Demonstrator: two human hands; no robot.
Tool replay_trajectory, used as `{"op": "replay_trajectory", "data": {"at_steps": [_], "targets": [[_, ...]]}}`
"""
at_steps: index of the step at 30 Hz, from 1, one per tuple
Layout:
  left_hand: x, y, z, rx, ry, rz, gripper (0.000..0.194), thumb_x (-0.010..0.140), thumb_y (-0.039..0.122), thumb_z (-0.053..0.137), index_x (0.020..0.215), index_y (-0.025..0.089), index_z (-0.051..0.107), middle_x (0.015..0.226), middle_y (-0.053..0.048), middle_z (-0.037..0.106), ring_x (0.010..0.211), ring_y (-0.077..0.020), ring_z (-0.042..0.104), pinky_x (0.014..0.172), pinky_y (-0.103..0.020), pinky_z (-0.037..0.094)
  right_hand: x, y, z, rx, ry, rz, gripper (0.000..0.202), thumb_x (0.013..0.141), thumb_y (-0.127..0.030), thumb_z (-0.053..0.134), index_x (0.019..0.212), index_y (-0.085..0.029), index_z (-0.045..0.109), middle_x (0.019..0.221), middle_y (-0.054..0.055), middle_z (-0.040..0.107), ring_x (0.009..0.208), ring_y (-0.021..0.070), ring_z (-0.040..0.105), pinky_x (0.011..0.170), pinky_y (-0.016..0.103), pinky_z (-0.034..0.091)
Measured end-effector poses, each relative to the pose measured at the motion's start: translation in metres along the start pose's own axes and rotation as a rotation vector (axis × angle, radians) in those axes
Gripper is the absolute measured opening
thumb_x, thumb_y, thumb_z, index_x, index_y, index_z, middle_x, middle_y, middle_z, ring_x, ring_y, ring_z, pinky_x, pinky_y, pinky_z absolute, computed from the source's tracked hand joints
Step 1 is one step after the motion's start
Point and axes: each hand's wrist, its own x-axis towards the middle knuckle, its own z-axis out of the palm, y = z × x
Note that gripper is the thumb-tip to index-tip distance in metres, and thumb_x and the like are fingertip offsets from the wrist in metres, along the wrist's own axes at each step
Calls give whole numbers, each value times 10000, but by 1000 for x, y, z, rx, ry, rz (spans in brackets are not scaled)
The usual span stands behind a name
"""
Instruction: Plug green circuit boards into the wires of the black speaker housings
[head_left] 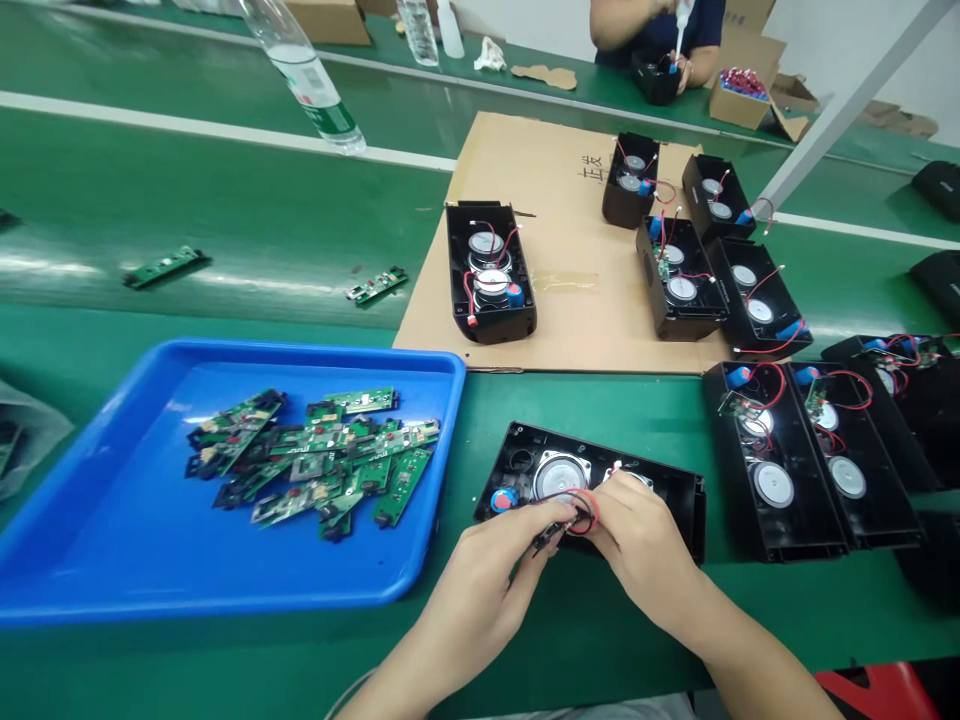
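Head view. Left hand (491, 565): fingers pinched on a small circuit board (551, 537), which is held on its edge, apparently so that its wire side is turned toward the other hand. Right hand (649, 545): fingertips drawn together at red and black leads (590, 508), by which the wire seems to be steadied; whether a plug is pinched cannot be told.

Speaker housing (681, 512), black: laid crosswise on the green table (600, 625), directly beneath both hands, its hollow side up, presumably so that the interior is kept within reach. A round speaker driver (561, 476) and a blue cylindrical component (504, 499) are seated inside it.

Blue tray (97, 570): set at the left, its rim likely serving to keep the heaped circuit boards (322, 455) together near the left hand. Two further boards are lain loose beyond it.

Cardboard sheet (570, 325): spread behind the housing, perhaps as protection against scratches. Five similar housings are stood upon it, hollow side up, one (491, 322) apart from the other four. To the right, more housings (776, 525) are ranked side by side, apparently to save room.
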Motion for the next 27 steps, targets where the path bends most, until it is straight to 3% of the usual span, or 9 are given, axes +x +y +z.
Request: {"op": "replay_trajectory", "data": {"at_steps": [3,6,9,12,14,16,19,22,27], "targets": [[0,2,1,-50,23,-58,204,827,248,523,945,261,689,855,-32,764,691,-203,718,729,-289,572,-4,-4,0,-25,46,5,304,970,-206,379,735,-173,569,623,11,564,577,139,474,554,266,411],[-2,4,2,-118,98,-157,187,810,288,573,975,258,656,889,-15,757,705,-197,719,659,-257,580,-9,-7,-6,9,202,14,137,941,-239,472,926,-174,591,743,32,615,626,135,545,592,258,474],[-6,3,4,-104,182,-214,205,783,319,622,973,245,637,846,-7,750,681,-192,715,621,-242,576,-10,-3,-18,123,374,181,146,893,-227,552,1034,-188,563,753,8,593,579,108,545,523,213,483],[-10,-2,5,-36,262,-190,213,783,349,625,968,244,628,826,-9,743,660,-189,710,600,-239,573,-4,9,-29,265,233,356,186,851,-162,565,1028,-197,612,796,6,583,550,90,538,457,189,462],[-11,-4,7,5,310,-154,231,782,368,626,980,250,619,832,-8,743,669,-190,711,608,-239,574,1,16,-33,354,56,372,165,834,-118,559,919,-204,672,890,24,604,581,85,558,472,189,464],[-10,-3,8,31,326,-162,248,783,372,624,997,248,605,840,-11,744,682,-194,715,605,-238,573,2,18,-34,437,-23,338,183,833,-84,553,804,-200,693,924,26,634,650,98,594,535,200,483],[-6,3,10,44,303,-226,241,791,355,607,1001,237,592,816,-15,747,650,-194,715,515,-217,553,-2,14,-28,513,-27,272,155,831,-90,593,777,-193,695,782,4,671,674,118,607,604,220,490],[-4,8,12,29,237,-258,237,807,336,572,1019,229,586,842,-26,751,636,-195,717,433,-200,524,-8,4,-17,433,20,187,120,853,-133,597,780,-173,682,660,-6,640,600,117,551,578,231,457],[-2,10,13,8,155,-268,240,833,310,523,1051,223,568,969,-42,739,771,-194,722,630,-237,579,-9,-4,-5,98,79,39,284,933,-129,417,755,-143,638,692,47,592,644,149,469,581,263,406]]}}
